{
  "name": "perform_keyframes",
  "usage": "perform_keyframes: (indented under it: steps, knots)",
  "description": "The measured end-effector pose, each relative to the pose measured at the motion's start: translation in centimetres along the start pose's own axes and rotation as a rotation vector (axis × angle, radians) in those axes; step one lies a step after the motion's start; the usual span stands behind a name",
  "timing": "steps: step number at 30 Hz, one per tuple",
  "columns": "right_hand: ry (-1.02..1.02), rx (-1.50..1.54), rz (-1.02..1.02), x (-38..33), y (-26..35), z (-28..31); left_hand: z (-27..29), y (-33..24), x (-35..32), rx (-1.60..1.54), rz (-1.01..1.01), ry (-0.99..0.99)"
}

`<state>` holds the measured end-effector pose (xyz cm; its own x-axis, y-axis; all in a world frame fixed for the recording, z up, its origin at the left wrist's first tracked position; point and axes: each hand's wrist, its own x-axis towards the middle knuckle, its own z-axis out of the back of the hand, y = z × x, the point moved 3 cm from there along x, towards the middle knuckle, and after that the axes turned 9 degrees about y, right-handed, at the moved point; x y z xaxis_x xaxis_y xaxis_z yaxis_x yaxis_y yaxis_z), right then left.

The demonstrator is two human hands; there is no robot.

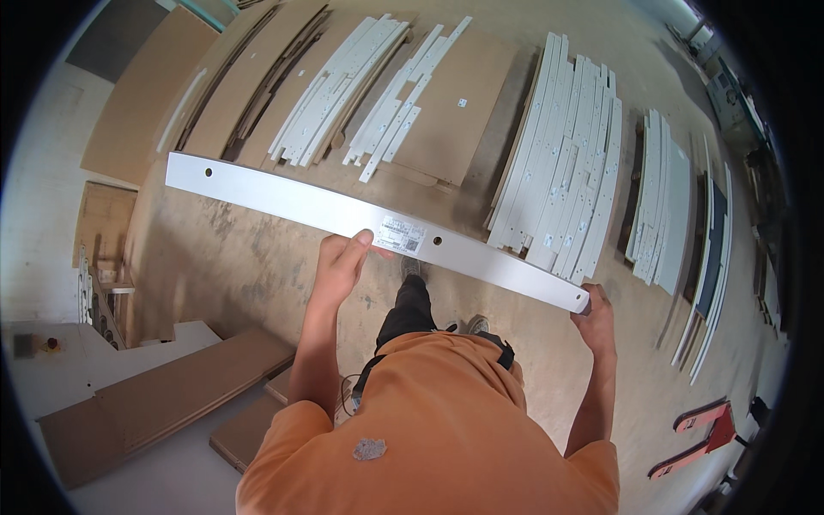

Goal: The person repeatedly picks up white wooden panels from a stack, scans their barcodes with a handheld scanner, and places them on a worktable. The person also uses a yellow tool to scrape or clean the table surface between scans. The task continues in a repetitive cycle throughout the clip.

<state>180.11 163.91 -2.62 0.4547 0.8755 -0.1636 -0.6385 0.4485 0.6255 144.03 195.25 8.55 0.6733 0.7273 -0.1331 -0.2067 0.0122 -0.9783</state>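
Observation:
I hold a long white panel strip (300,202) across in front of me, its left end farther away than its right. Dark round holes show near both ends and close to its middle. A printed label (400,236) sticks to its face near the middle. My left hand (341,268) grips the lower edge just left of the label, thumb on the face. At the right end, my right hand (594,318) is wrapped round the corner. The fingers behind the strip are partly hidden.
Stacks of white strips (562,163) lie ahead, with more white strips (343,90) and brown boards (459,103) further left. A red pallet jack (712,438) stands at the right. Flat cardboard (172,390) rests on a surface at the lower left.

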Motion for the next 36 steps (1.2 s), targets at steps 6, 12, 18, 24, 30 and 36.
perform_keyframes:
  steps: [6, 12, 18, 24, 30, 36]
  knots:
    - [0.037, -0.038, -0.085, 8.8, 5.5, -3.1, 8.1, 2.2, 9.7, -0.115, 0.047, 0.059]
    - [0.079, -0.145, -0.237, 14.7, 11.3, -5.4, 15.0, 4.3, 20.2, -0.171, 0.114, 0.142]
    - [0.372, -0.005, -0.175, 18.4, 15.8, -10.2, 14.3, 11.9, 30.1, -0.104, 0.317, 0.190]
    - [0.461, -0.070, -0.505, 23.3, 14.3, -14.5, 8.1, 17.0, 33.1, 0.128, 0.345, 0.554]
    - [0.411, 0.002, -0.610, 36.7, 7.8, -19.0, 10.7, 20.5, 34.9, 0.317, 0.484, 0.408]
    - [0.311, 0.099, -0.592, 62.0, 6.4, -25.6, 17.4, 19.1, 33.3, 0.499, 0.821, 0.040]
